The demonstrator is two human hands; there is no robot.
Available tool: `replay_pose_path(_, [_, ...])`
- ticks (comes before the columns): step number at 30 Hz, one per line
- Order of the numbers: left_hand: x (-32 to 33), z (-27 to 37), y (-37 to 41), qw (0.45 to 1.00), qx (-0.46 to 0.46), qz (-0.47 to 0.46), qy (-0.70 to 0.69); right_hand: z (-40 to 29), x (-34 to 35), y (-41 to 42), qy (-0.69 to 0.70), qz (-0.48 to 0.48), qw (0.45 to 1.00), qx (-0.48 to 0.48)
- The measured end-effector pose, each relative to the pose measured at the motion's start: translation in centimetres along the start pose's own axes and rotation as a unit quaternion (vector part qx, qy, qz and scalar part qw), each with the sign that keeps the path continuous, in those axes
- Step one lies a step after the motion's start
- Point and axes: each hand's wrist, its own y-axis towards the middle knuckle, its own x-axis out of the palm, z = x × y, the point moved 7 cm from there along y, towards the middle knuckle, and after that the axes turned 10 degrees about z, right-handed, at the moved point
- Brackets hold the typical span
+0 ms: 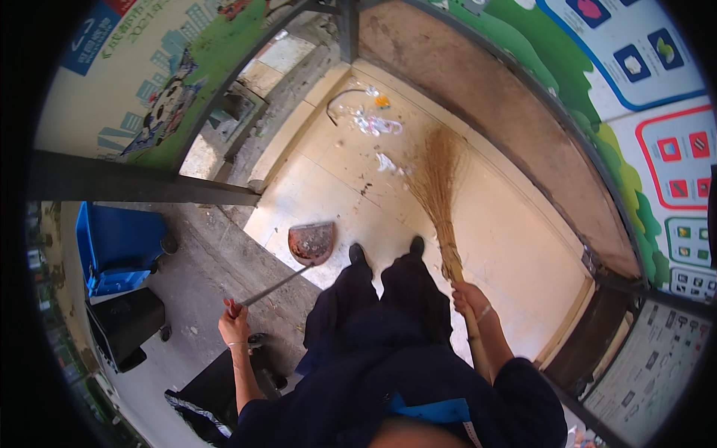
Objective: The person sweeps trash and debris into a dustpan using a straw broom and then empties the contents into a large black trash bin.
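Note:
My left hand grips the end of a long-handled dustpan, whose worn reddish pan rests on the tiles left of my feet. A twig broom is in my right hand, held by its thick wooden handle, with the bristles fanned over the tiled floor ahead. Just left of the bristles lies a white scrap among dark crumbs of dirt. Farther off are crumpled clear and pink plastic, an orange wrapper and a thin dark curved strip.
A blue wheeled bin and a black wheeled bin stand at left; another black bin is beside my left arm. A raised tiled ledge, a brown wall panel and dark metal posts border the floor.

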Motion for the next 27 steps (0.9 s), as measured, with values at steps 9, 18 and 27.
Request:
replay_pose_path(9, [-0.4, 6.7, 0.9, 0.999, -0.004, -0.047, -0.01, 16.1, -14.6, -7.6, 0.472, -0.023, 0.846, 0.247])
replay_pose_path(18, [-3.3, 8.6, 5.0, 0.997, 0.018, -0.056, -0.044, 14.0, 1.7, 4.8, 0.325, -0.132, 0.91, 0.22])
replay_pose_path(27, [2.2, 8.8, 13.3, 0.979, 0.111, -0.164, -0.05, 11.2, 12.3, 0.8, 0.285, -0.046, 0.955, 0.073])
